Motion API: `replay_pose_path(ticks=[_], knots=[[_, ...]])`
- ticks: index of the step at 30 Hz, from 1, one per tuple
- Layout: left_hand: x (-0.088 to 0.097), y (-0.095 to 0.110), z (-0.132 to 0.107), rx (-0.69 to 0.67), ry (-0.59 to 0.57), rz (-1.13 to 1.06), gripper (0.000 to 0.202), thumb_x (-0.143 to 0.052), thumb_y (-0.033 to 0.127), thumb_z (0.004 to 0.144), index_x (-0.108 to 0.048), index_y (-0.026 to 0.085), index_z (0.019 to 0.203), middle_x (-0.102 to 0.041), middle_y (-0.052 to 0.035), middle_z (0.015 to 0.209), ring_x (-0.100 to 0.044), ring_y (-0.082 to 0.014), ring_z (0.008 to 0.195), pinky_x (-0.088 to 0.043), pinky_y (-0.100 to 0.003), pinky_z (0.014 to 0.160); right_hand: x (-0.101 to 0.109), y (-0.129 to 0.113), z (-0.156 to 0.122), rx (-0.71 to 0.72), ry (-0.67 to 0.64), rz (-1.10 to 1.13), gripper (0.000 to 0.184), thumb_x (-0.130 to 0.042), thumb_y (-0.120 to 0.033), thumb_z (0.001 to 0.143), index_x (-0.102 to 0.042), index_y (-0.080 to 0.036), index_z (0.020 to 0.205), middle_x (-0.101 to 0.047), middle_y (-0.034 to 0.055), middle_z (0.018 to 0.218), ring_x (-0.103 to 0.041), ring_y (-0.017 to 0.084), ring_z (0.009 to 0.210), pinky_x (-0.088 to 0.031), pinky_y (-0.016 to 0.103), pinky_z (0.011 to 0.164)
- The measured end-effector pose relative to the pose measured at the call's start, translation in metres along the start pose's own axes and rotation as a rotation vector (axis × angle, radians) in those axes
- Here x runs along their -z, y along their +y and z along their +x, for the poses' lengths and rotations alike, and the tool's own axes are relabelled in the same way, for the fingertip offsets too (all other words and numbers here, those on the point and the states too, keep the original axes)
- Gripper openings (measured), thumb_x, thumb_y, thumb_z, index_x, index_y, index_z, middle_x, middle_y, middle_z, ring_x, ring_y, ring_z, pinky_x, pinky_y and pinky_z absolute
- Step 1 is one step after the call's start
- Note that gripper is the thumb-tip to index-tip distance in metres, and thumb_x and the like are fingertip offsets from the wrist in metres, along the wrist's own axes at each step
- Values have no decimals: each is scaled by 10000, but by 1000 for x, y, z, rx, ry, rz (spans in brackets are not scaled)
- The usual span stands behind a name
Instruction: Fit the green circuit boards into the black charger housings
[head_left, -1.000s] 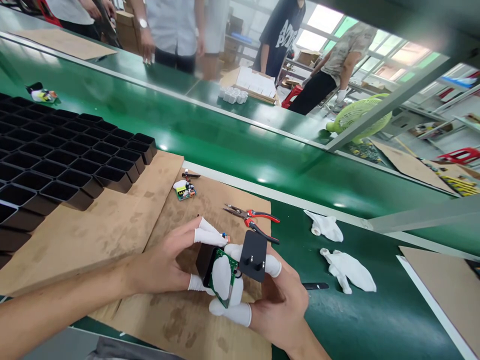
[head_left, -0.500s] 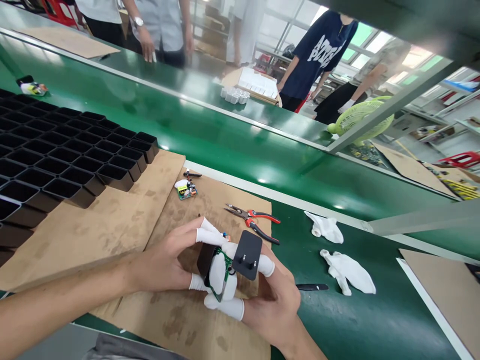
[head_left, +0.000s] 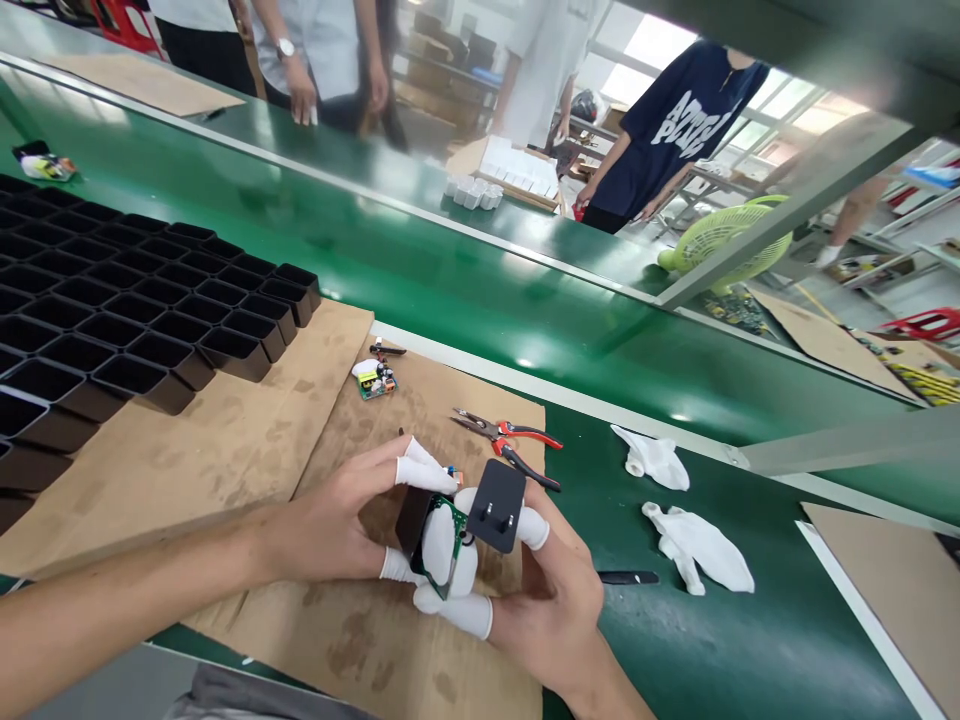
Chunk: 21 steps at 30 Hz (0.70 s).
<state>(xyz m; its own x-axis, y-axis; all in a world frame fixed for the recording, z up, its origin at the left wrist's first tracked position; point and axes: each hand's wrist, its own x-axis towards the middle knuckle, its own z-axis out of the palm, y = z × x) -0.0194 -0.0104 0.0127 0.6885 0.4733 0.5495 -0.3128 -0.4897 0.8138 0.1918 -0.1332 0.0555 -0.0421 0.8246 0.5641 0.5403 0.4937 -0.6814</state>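
My left hand (head_left: 337, 522), with white finger cots on, is closed around a black plastic case (head_left: 411, 520) that lies on its side. Between finger and thumb of my right hand (head_left: 551, 595), also in finger cots, is a green circuit board (head_left: 458, 519) carrying a white blob of compound. One end of the board is at the open mouth of the case; how deep it sits inside is hidden. A black plug cover (head_left: 498, 490) with two metal pins rests against my right fingers, close to the board's outer end.
Many black cases (head_left: 161, 355) stand in rows at the left. Beyond my hands lie another circuit board (head_left: 375, 379) and red-handled pliers (head_left: 499, 432). To the right are a black tool (head_left: 628, 577) and white finger cots (head_left: 701, 545). People stand across the bench, near a green fan (head_left: 727, 245).
My hands, the case and the board keep almost the same pose. The view has shifted slightly, and people in the background have moved.
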Motion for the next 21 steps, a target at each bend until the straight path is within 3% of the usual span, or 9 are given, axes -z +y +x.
replay_pose_path(ticks=[21], knots=[[1,-1,-1,53,-24,49,571,-946,280,957,-691,249,1466,-766,-79,1193,-720,-247,1058,-602,-348,930,-1,-2,3,6,-13,-49,575,-1010,-223,870,-723,-203,1369,-784,97,1200,-814,256,1045,-697,332,899]])
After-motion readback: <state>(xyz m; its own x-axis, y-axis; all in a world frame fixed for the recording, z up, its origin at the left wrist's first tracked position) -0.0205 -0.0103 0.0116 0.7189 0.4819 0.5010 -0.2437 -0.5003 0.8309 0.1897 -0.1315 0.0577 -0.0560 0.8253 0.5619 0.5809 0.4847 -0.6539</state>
